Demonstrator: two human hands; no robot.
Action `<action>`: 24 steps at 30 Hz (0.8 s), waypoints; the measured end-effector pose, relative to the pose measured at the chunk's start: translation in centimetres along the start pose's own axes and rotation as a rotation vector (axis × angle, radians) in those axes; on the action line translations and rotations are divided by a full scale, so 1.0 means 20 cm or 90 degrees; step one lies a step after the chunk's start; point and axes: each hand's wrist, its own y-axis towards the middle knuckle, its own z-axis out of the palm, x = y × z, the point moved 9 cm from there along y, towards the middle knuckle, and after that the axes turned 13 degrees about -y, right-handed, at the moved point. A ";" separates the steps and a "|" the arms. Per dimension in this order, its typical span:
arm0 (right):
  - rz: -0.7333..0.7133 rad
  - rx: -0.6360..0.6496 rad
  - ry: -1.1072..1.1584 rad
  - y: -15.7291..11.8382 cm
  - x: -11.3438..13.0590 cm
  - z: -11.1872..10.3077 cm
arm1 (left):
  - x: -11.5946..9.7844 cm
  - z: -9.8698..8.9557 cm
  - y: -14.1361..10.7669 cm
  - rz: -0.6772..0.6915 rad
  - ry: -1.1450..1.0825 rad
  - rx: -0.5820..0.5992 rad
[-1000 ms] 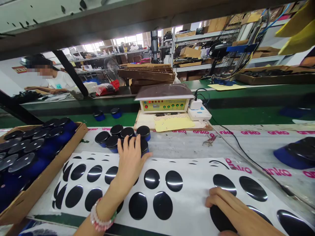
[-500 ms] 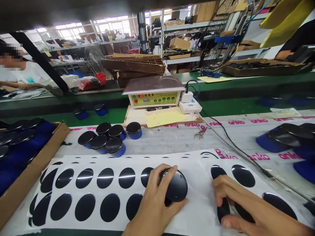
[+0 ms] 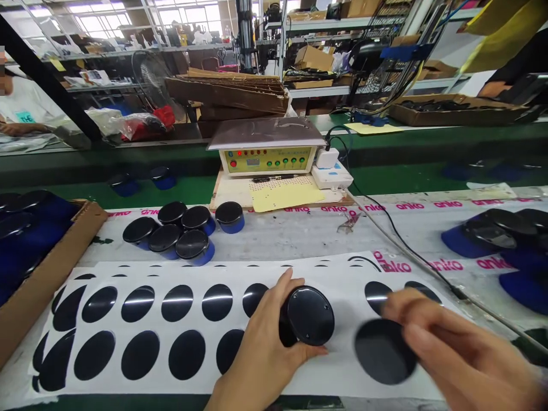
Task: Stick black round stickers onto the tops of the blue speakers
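My left hand (image 3: 261, 345) is wrapped around a round black part (image 3: 310, 315). The part's flat face is tilted up toward me, with small screws or holes near its rim. Between the thumb and fingers of my right hand (image 3: 458, 342), partly smeared by motion, is a black round sticker (image 3: 383, 351) held by its right edge. The sticker is apart from the round part, to its right. Both hands are over white sticker sheets (image 3: 342, 285). Rows of black discs (image 3: 186, 354) lie on the sheet left of my left hand.
Several blue-sided, black-topped round parts (image 3: 192, 245) stand behind the sheets. More fill a cardboard box (image 3: 83, 228) at left, and others (image 3: 479, 234) stand at right. A control box (image 3: 265, 154) and power strip (image 3: 331, 176) sit behind, with a cable (image 3: 394, 245) crossing the bench. A person (image 3: 29, 105) is at far left.
My right hand has lifted a black round sticker off the sheet. My left hand has turned the round part's face more toward me. The camera view has shifted slightly.
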 end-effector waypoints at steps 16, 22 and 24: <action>0.064 0.089 0.210 0.03 0.03 0.44 | -0.05 0.01 0.00 0.110 0.030 0.027; 0.014 0.072 0.157 0.03 0.06 0.43 | -0.06 0.01 0.00 0.112 0.036 0.025; -0.009 0.052 0.112 0.03 0.08 0.41 | -0.06 0.01 0.00 0.100 0.043 0.030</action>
